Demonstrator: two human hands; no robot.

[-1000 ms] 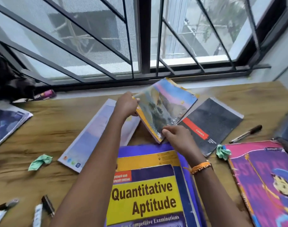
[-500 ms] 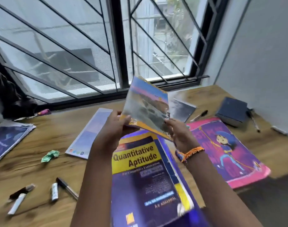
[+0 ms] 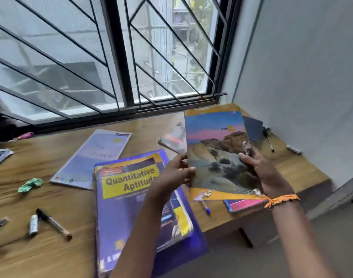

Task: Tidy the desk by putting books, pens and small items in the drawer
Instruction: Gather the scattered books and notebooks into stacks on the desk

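Observation:
I hold a worn notebook with a desert landscape cover (image 3: 215,153) upright above the right part of the wooden desk (image 3: 51,247). My left hand (image 3: 177,173) grips its left edge and my right hand (image 3: 259,171), with an orange thread at the wrist, grips its right edge. Below it lies the thick purple "Quantitative Aptitude" book (image 3: 129,199), overhanging the desk's front edge. A pink book (image 3: 245,204) is mostly hidden behind the notebook. No drawer is in view.
A pale blue booklet (image 3: 95,157) lies behind the purple book. Pens (image 3: 53,223) and a small silver tube (image 3: 33,224) lie at front left, with a crumpled green paper (image 3: 30,184). A blue pen (image 3: 205,207), a dark book (image 3: 252,128) and another pen (image 3: 268,140) are by the wall.
Both hands lifted the landscape notebook off the desk and carried it to the right, turning it upright. The camera swung right and back, showing the desk's right end and the wall.

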